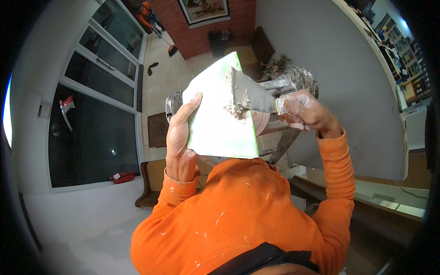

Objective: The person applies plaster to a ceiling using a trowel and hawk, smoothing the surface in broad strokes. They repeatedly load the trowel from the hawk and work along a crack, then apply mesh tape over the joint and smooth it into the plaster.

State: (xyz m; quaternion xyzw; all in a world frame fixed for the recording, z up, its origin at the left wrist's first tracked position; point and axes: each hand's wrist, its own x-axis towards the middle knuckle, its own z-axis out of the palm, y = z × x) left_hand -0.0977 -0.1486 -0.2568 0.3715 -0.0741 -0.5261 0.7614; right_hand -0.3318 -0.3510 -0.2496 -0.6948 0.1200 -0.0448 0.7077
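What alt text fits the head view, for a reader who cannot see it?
A person in an orange top holds a pale, green-edged board in the left hand and, over it, a putty knife caked with paste in the right hand. Beyond, another person holds a long-handled tool.

Indoor light, uneven. White board (220, 133) blown out, most surface detail lost, greenish fringe along its edges. Orange sweatshirt (247, 201) well exposed. Window panes (91, 142) dark, small reflected highlights. Bright light spot (404, 23) upper right; bluish-white glare strip (8, 112) at left rim. Lower right dim. Strong fisheye: window frame (98, 81) and grey partition (339, 78) bow, corners black. Distant person (145, 16) small, soft.
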